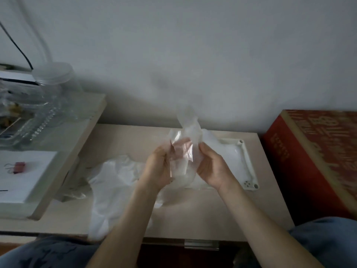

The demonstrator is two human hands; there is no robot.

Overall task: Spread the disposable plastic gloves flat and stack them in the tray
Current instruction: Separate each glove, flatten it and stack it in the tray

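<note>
Glove of thin, clear, crinkled film stands up in the centre of the frame, held in the air between both hands, its upper end a twisted strip. Left grip has its fingers curled and pinches the film's lower left part, the fingertips showing pink through the plastic. Right grip is curled too, thumb pressed on the film's right edge; its other fingers are hidden. Just behind the right grip lies the tray, white and rectangular with a rounded rim and small holes at its near corner, more filmy plastic lying in its left part. Lower left of the hands a loose pile of gloves, cloudy white and rumpled, sprawls over the pale desk to its near edge. A red box fills the right of the frame; a clear plastic jar and a red binder clip sit at the left
</note>
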